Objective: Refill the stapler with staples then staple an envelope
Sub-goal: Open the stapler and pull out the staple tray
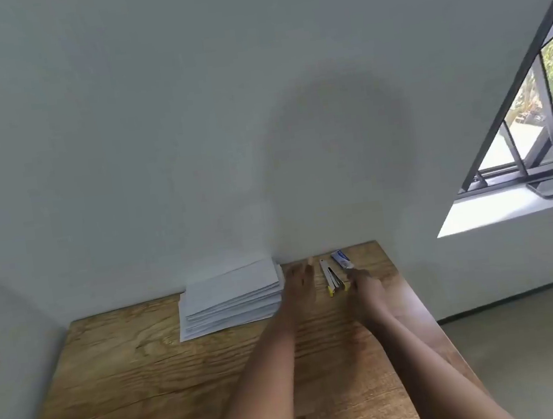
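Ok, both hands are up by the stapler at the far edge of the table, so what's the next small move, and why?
Probably steady the stapler with the left hand while the right hand picks up the staple box. The stapler lies open between the hands and the box sits just beyond the right fingers. Whether the right hand already holds anything is too blurred to tell.

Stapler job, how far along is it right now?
Early. The stapler lies swung open on the table, so opening looks done. Both hands reach toward it: left hand flat beside it, right hand at its yellow end. Loading from the staple box and stapling an envelope remain.
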